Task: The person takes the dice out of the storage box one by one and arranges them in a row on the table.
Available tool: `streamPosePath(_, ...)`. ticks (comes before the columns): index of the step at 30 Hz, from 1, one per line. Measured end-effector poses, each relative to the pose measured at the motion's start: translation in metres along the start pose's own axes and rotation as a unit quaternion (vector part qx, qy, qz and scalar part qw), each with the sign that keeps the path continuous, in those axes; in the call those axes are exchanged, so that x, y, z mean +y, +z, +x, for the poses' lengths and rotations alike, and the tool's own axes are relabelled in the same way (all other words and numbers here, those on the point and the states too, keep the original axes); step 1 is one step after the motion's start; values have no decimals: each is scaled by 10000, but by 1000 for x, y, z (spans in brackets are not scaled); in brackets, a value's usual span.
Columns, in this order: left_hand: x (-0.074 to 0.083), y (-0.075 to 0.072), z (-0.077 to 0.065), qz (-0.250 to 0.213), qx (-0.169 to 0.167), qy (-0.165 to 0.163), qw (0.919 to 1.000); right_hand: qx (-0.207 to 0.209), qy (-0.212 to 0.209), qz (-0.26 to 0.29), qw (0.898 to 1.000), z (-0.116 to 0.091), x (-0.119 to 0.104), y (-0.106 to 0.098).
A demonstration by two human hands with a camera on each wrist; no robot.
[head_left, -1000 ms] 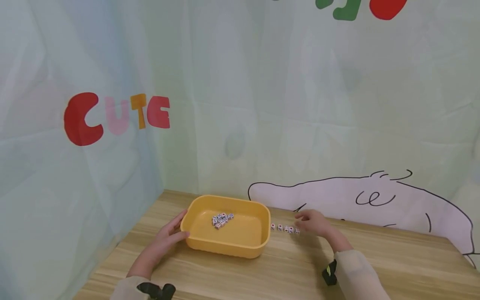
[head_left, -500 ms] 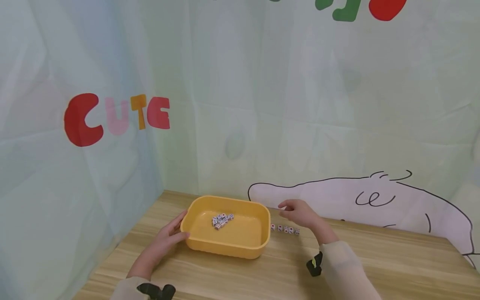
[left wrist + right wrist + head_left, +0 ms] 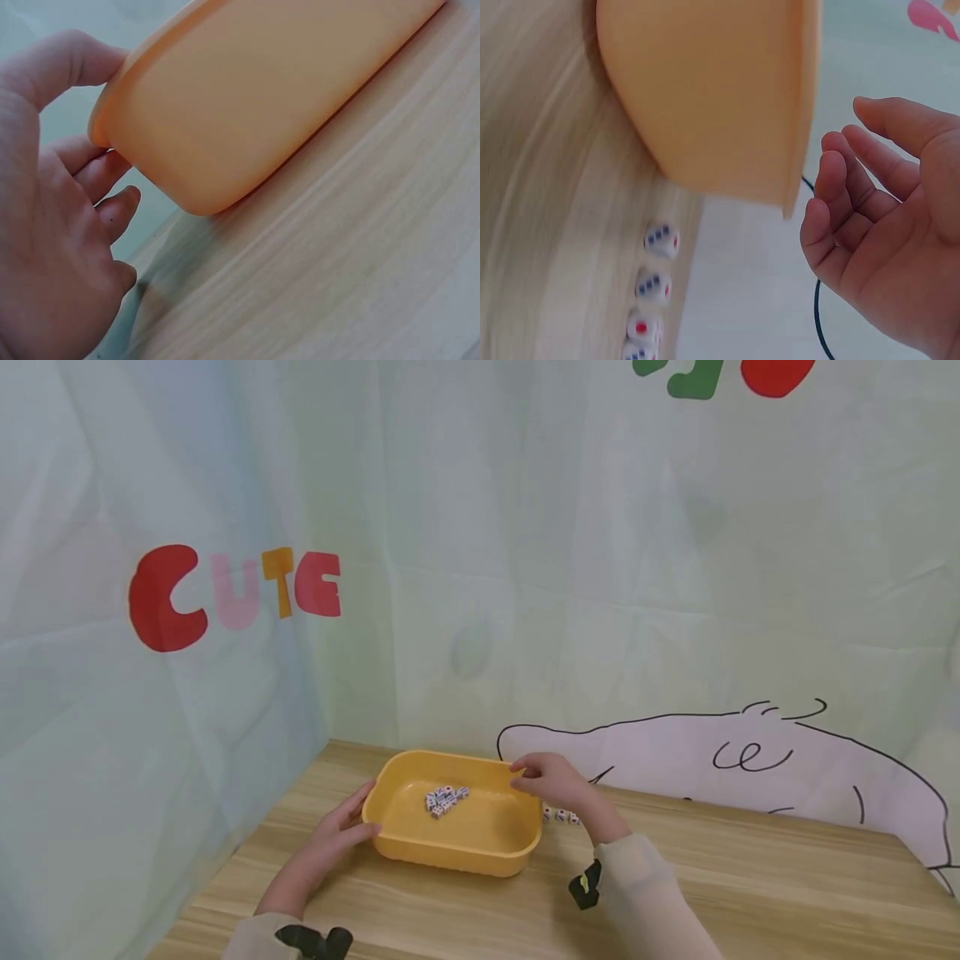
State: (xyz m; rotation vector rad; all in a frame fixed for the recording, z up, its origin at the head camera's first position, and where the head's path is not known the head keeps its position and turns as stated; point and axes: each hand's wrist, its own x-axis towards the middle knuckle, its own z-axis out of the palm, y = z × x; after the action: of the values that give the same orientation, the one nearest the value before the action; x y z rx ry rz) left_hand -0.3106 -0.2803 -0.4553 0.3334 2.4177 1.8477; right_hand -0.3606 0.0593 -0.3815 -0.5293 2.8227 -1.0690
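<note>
A yellow plastic tray [image 3: 480, 852] sits on the wooden table, with a small pile of white dice [image 3: 444, 802] inside. My left hand [image 3: 330, 839] holds the tray's left end, thumb at the near corner of the rim and fingers along the side. In the left wrist view, the thumb [image 3: 79, 60] meets the rim. My right hand [image 3: 555, 781] hovers over the tray's far right corner. Its fingers are loosely bent, and nothing shows between them in the right wrist view. A row of dice [image 3: 654, 287] lies just right of the tray, partly hidden by the right forearm.
The wooden table [image 3: 750, 893] extends to the right and front. Fabric walls [image 3: 465, 610] with printed letters and a cartoon drawing rise along its left and back edges. A dark device [image 3: 585, 887] is worn on the right wrist.
My right hand has moved left from the dice row, past the tray's right side, to above its far right corner. The left hand and tray have stayed in place.
</note>
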Motion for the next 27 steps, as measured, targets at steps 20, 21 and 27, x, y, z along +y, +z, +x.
streamPosePath(20, 3, 0, -1, -128, 8, -91, 9999, -371, -286, 244, 9986, 23, -27, 54)
streamPosePath(21, 3, 0, -1, -129, 17, -95, 9999, -353, -338, 235, 9985, 24, -28, 57)
streamPosePath(27, 3, 0, 0, -28, 56, -139, 9999, -337, -528, 141, 9979, 29, -35, 72)
